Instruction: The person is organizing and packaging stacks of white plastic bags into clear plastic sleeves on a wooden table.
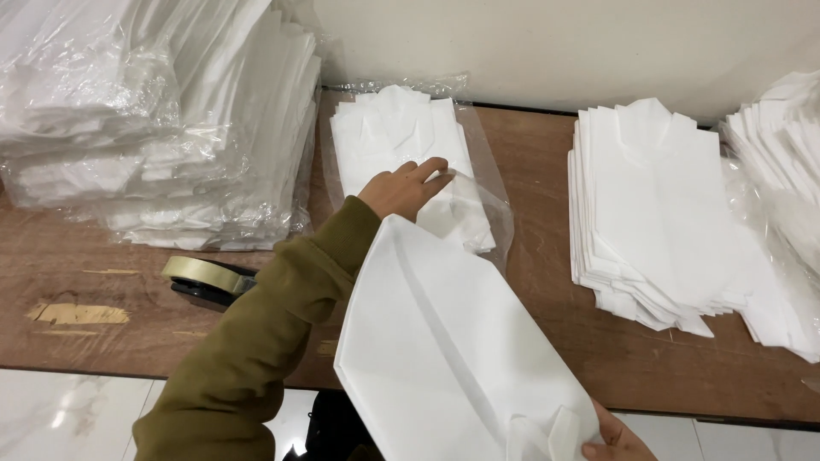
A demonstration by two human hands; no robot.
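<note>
White non-woven fabric piece, folded flat, lies tilted in the foreground, its long axis running from upper left to lower right over the tabletop edge. I see my right hand pinching its lower right corner, fingers closed on it. My left hand, sleeve olive green, reaches forward with fingers spread flat, pressing on a small stack of folded white pieces that sits inside an open clear plastic bag. The held piece lies just behind that hand, nearer me. A loose stack lies right; wrapped bundles left; a tape dispenser beside them.
</note>
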